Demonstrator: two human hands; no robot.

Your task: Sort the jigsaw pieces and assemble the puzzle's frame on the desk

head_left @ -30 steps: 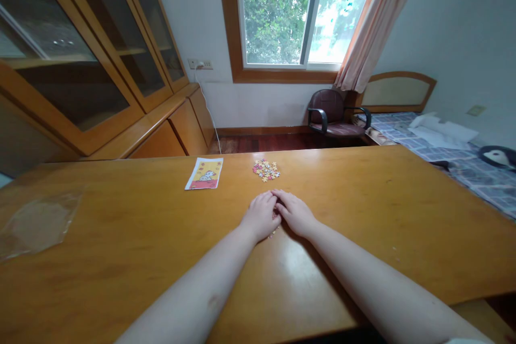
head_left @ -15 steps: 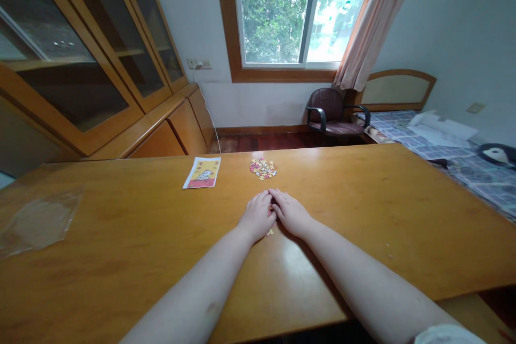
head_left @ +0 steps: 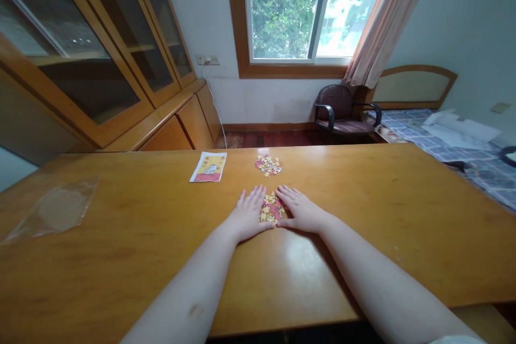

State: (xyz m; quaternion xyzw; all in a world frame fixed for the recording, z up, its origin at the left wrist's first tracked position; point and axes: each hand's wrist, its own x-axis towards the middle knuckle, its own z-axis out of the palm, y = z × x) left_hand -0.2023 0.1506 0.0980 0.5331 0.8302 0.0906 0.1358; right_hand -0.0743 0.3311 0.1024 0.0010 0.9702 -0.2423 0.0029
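A near pile of jigsaw puzzle pieces (head_left: 271, 208), yellow and pink, lies on the wooden table between my two hands. My left hand (head_left: 250, 213) rests flat along its left side, fingers stretched forward and thumb pointing right. My right hand (head_left: 300, 209) borders the right side, fingers extended and thumb turned inward. Both hands touch the edges of the pile, and the thumbs almost meet in front of it. Beyond the fingertips sits a second heap of puzzle pieces (head_left: 268, 165). To its left lies a picture card (head_left: 208, 167) showing a white animal on yellow and red.
A clear plastic bag (head_left: 58, 208) lies at the table's left. The wooden table (head_left: 149, 258) ends close to my forearms. Past its far edge are a brown armchair (head_left: 339, 107) and a bed (head_left: 411, 118); a glass-doored cabinet (head_left: 121, 54) stands at the left.
My hands have moved apart from being cupped together over the near pile, and its pieces now show between them. The view has shifted slightly.
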